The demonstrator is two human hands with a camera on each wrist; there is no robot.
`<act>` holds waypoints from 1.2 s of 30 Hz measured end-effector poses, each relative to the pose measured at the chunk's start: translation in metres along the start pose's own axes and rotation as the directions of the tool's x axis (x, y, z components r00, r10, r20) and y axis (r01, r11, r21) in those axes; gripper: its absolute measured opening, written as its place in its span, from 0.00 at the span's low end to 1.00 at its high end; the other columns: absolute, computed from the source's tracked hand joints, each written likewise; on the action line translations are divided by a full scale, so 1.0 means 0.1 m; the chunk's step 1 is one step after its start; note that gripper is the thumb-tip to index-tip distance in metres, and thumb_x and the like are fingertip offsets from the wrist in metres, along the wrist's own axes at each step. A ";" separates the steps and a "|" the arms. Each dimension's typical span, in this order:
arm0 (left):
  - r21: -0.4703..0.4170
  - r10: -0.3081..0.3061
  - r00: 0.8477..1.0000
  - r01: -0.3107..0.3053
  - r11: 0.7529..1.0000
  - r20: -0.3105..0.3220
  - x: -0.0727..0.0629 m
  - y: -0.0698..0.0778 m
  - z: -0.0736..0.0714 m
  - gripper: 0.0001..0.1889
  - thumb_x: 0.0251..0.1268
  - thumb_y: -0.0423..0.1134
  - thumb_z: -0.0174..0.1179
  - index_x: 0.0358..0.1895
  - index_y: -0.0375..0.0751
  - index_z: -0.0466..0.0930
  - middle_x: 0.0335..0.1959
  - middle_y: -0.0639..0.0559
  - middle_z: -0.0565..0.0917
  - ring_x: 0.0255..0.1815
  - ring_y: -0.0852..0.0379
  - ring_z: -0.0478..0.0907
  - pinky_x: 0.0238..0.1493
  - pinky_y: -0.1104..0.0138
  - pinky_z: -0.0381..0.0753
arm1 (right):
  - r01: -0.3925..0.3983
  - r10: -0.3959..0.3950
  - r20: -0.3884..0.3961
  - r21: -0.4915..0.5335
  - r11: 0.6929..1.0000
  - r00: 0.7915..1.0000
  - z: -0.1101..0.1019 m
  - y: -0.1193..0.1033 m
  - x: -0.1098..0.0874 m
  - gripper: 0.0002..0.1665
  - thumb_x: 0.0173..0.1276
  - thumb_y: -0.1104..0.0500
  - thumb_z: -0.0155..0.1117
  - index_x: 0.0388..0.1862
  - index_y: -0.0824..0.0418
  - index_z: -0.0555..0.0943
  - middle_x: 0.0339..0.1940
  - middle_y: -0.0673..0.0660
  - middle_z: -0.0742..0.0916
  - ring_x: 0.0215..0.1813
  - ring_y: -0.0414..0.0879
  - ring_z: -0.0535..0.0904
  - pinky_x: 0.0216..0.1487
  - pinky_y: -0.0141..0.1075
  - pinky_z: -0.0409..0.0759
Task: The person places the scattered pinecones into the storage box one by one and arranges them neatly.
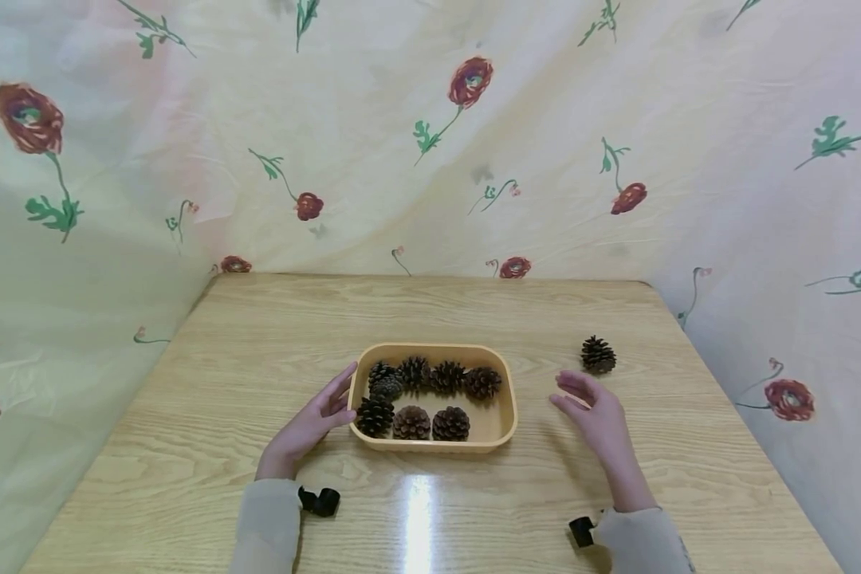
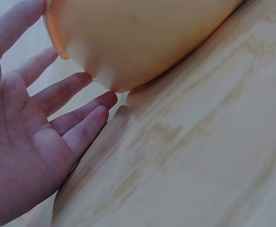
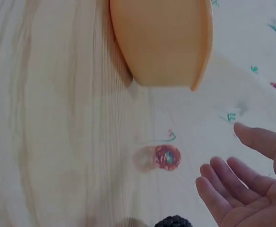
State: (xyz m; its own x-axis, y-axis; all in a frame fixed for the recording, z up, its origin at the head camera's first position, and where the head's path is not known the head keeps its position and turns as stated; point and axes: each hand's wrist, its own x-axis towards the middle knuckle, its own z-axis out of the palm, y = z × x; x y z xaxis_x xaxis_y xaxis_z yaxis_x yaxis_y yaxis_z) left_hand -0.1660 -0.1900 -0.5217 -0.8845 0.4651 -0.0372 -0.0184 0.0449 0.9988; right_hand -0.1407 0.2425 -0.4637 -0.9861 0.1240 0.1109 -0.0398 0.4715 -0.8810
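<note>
A shallow orange-tan plastic tray (image 1: 438,446) stands mid-table with several brown pine cones inside, among them a pine cone (image 1: 450,423) at the front. Along the tray's left end lies my left hand (image 1: 314,420), fingers extended against its side; the left wrist view shows the fingertips (image 2: 110,98) at the wall. To the right of the tray, my right hand (image 1: 597,414) hovers over the table, fingers loosely bent and holding nothing. Just beyond it sits a single pine cone (image 1: 599,355), its top showing at the bottom of the right wrist view.
The wooden table (image 1: 316,311) has a glare streak (image 1: 418,518) near its front. Behind and at both sides hangs a pale cloth (image 1: 373,143) printed with red flowers. A black wrist camera (image 1: 320,501) is strapped at the left sleeve, another camera (image 1: 582,531) at the right.
</note>
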 end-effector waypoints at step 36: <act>-0.004 -0.002 1.000 0.002 1.000 0.004 0.01 -0.01 -0.01 0.40 0.71 0.38 0.55 0.78 0.65 0.42 0.81 0.47 0.44 0.79 0.37 0.46 0.77 0.44 0.47 | -0.446 0.425 -0.229 -0.046 0.894 0.876 -0.22 0.40 0.77 0.51 0.68 0.51 0.62 0.77 0.71 0.45 0.72 0.80 0.54 0.73 0.71 0.53 0.75 0.56 0.58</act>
State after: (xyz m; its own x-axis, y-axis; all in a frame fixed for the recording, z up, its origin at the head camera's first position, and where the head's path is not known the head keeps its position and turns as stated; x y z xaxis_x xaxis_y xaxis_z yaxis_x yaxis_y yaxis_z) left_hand -0.1670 -0.1904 -0.5229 -0.8827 0.4684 -0.0389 -0.0216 0.0421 0.9989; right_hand -0.2146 0.2903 -0.4801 -0.8433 0.5091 -0.1723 0.4120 0.4065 -0.8155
